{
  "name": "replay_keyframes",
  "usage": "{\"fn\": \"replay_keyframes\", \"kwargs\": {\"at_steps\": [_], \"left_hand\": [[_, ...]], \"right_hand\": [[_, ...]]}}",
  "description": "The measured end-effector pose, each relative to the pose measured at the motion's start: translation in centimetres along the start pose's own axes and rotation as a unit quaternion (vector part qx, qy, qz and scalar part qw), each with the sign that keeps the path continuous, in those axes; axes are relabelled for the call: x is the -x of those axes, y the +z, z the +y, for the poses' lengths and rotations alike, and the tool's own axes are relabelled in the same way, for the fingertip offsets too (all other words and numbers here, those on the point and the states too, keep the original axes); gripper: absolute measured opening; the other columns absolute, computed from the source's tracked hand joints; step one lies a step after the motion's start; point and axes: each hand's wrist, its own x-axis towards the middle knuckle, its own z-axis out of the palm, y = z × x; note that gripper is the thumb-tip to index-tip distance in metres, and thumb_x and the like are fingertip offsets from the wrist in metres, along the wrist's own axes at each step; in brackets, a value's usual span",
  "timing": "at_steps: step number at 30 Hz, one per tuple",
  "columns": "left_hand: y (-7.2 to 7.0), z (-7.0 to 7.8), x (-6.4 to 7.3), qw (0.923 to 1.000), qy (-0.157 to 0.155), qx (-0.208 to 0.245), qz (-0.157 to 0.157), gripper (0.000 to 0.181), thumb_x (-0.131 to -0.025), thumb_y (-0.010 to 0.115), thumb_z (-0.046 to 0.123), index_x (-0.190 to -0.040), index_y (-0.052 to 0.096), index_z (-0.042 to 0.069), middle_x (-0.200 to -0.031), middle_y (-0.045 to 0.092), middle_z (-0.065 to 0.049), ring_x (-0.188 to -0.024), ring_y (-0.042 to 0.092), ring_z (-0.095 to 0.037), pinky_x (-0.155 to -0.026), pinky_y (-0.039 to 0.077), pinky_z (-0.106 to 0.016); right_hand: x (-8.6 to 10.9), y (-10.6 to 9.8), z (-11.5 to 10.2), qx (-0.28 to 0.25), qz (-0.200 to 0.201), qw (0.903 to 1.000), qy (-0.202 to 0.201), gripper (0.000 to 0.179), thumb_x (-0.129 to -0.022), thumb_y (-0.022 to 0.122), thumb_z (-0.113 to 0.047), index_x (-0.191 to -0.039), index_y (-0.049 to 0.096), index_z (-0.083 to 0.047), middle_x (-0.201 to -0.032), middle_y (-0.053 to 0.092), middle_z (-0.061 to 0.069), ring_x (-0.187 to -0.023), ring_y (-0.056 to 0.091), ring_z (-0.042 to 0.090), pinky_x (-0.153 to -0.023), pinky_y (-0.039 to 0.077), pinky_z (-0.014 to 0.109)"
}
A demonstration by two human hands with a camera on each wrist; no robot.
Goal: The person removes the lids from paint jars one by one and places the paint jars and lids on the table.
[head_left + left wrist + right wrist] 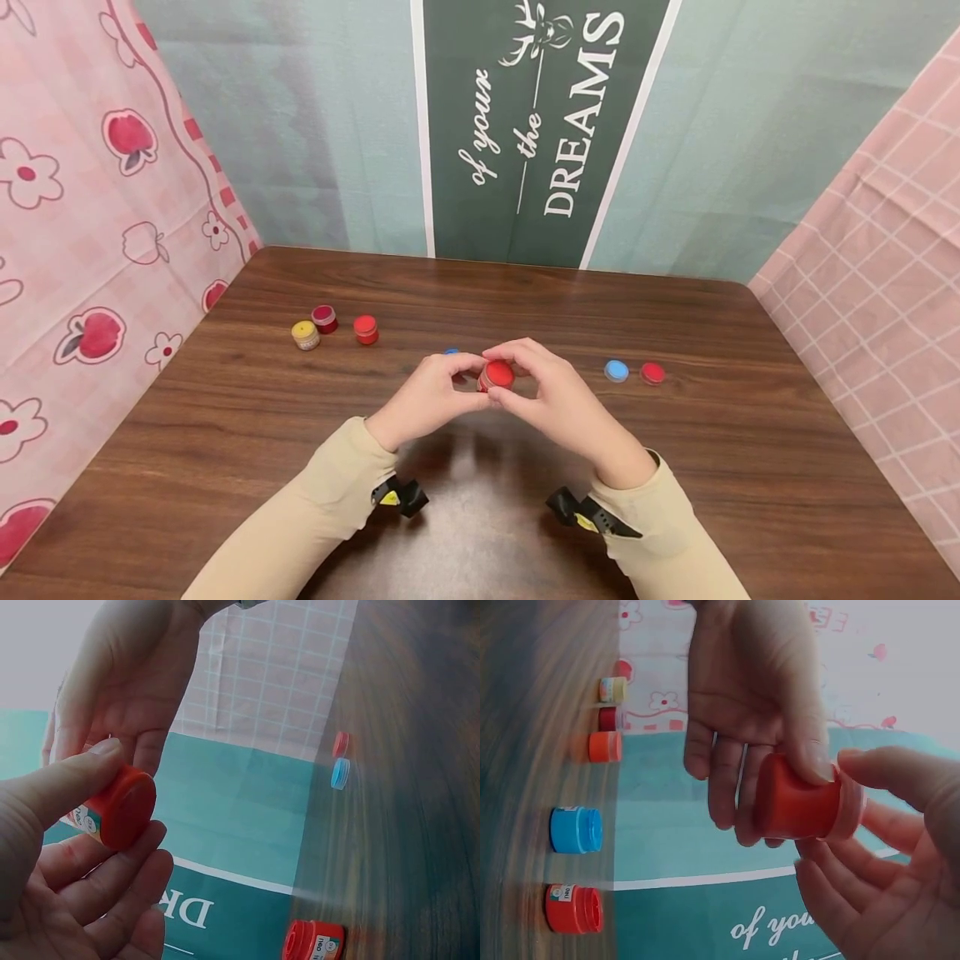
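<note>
Pinching one red pot point(498, 375) above the table point(712, 467), the left hand point(438, 392) curls round its body and the right hand point(558, 392) its lid point(853, 810), fingers just wide enough to fit. Its long side stands nearly upright, lid up. Below sit five more pots, a yellow pot point(305, 335), dark red pot point(325, 318), orange-red pot point(366, 329), blue pot point(576, 830) and open red pot point(574, 908), plus two loose lids point(617, 371).

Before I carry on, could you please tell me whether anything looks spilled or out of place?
No spill shows on the wooden table. Slightly odd: the blue jar and the red jar beside it stand uncapped, their necks bare, while a blue lid and a red lid lie off to the right.
</note>
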Motion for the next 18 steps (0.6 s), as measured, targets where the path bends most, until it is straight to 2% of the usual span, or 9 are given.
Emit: {"fn": "replay_keyframes", "kwargs": {"at_steps": [4, 8, 11, 13, 18], "left_hand": [[-0.06, 0.07, 0.0, 1.0, -0.002, -0.008, 0.001, 0.028, -0.077, 0.078, 0.018, -0.102, 0.069, 0.008, -0.091, 0.066, 0.005, -0.088, 0.058, -0.011, -0.08, 0.05, -0.031], [-0.06, 0.2, 0.06, 0.9999, -0.006, -0.01, 0.002, 0.028, -0.078, 0.076, 0.018, -0.103, 0.069, 0.009, -0.093, 0.066, 0.004, -0.089, 0.057, -0.013, -0.079, 0.051, -0.031], [0.0, 0.21, 0.06, 1.0, -0.003, -0.004, 0.002, 0.027, -0.078, 0.076, 0.017, -0.102, 0.069, 0.009, -0.091, 0.066, 0.005, -0.089, 0.057, -0.013, -0.079, 0.051, -0.033], [0.02, 0.16, 0.03, 1.0, 0.0, -0.002, 0.003, 0.026, -0.077, 0.076, 0.016, -0.102, 0.069, 0.009, -0.09, 0.066, 0.005, -0.088, 0.058, -0.012, -0.079, 0.051, -0.034], [-0.06, 0.16, 0.05, 1.0, 0.006, -0.005, 0.001, 0.027, -0.077, 0.077, 0.018, -0.101, 0.069, 0.009, -0.09, 0.066, 0.005, -0.087, 0.058, -0.011, -0.079, 0.05, -0.032]], "right_hand": [[0.06, -0.15, -0.09, -0.009, -0.015, 0.9997, -0.018, 0.038, -0.081, 0.072, -0.007, -0.117, 0.059, -0.007, -0.112, 0.058, -0.001, -0.1, 0.054, 0.01, -0.087, 0.047, 0.029], [0.02, 0.01, 0.01, 0.004, 0.006, 1.0, -0.001, 0.041, -0.077, 0.077, -0.013, -0.115, 0.061, -0.007, -0.108, 0.058, -0.002, -0.096, 0.056, 0.009, -0.085, 0.049, 0.031], [0.0, 0.03, -0.01, 0.007, 0.015, 0.9998, 0.011, 0.039, -0.077, 0.077, -0.011, -0.112, 0.063, -0.007, -0.104, 0.059, -0.005, -0.091, 0.057, 0.008, -0.083, 0.05, 0.034], [0.02, -0.02, -0.05, 0.005, 0.012, 0.9999, 0.008, 0.038, -0.077, 0.076, -0.01, -0.112, 0.063, -0.008, -0.103, 0.06, -0.005, -0.091, 0.057, 0.008, -0.083, 0.05, 0.036], [0.06, -0.19, -0.05, -0.002, -0.008, 1.0, -0.002, 0.037, -0.08, 0.074, -0.008, -0.115, 0.062, -0.009, -0.106, 0.06, -0.005, -0.095, 0.056, 0.008, -0.086, 0.048, 0.031]]}}
